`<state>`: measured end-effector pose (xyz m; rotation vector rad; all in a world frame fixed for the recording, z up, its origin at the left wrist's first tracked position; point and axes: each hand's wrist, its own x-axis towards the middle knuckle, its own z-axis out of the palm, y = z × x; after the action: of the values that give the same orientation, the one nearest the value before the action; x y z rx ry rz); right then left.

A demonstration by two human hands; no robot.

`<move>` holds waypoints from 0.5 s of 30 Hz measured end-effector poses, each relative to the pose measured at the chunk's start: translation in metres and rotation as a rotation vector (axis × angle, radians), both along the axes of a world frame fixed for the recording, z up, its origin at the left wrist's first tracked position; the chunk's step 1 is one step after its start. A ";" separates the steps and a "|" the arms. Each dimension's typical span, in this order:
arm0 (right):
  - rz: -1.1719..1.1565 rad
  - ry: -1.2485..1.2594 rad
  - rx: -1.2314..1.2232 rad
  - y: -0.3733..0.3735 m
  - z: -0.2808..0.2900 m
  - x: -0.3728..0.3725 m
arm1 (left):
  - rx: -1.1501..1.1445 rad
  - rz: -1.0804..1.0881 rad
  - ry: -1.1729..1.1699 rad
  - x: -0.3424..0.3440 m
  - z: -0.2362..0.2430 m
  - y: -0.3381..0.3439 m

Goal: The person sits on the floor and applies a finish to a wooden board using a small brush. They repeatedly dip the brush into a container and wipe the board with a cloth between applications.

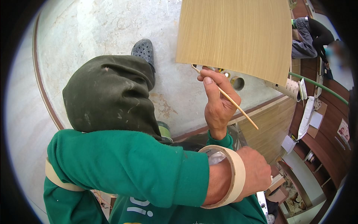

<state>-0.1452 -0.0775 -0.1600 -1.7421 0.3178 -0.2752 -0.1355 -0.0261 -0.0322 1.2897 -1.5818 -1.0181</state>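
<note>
At two o'clock, our right hand point(219, 106) pinches a stick point(238, 108); our left hand point(255, 173) curls, contents unclear. White shirt letters point(136, 211) show toward seven; a box point(300, 180) near four holds scraps point(294, 198).

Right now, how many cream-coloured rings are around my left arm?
2: one ring around the wrist of the left hand, and a second ring around the green sleeve, near the elbow. More could be hidden.
</note>
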 end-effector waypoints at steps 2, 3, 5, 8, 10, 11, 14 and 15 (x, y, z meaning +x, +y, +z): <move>0.002 -0.008 0.000 0.000 0.000 0.001 | -0.002 -0.002 0.004 0.000 -0.001 0.000; 0.004 -0.012 -0.007 0.000 0.000 0.001 | 0.000 -0.003 0.005 0.000 -0.001 0.000; 0.009 -0.016 -0.024 0.000 0.000 0.001 | -0.012 -0.002 0.005 0.000 -0.001 -0.001; 0.013 -0.010 -0.039 0.000 0.000 0.001 | -0.009 -0.010 0.011 0.000 -0.002 -0.001; 0.013 0.003 -0.024 0.000 0.000 0.000 | -0.004 -0.012 0.017 0.001 -0.002 -0.001; 0.017 -0.008 -0.052 0.000 0.000 0.000 | -0.002 -0.011 0.020 0.001 -0.002 0.000; 0.024 -0.024 -0.100 -0.001 0.000 0.000 | 0.010 -0.015 0.025 0.001 -0.001 -0.001; 0.022 -0.016 -0.092 -0.002 0.001 0.000 | 0.015 -0.020 0.022 0.001 -0.001 -0.001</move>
<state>-0.1452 -0.0794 -0.1594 -1.8323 0.2775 -0.2921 -0.1342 -0.0269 -0.0335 1.2706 -1.5764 -1.0546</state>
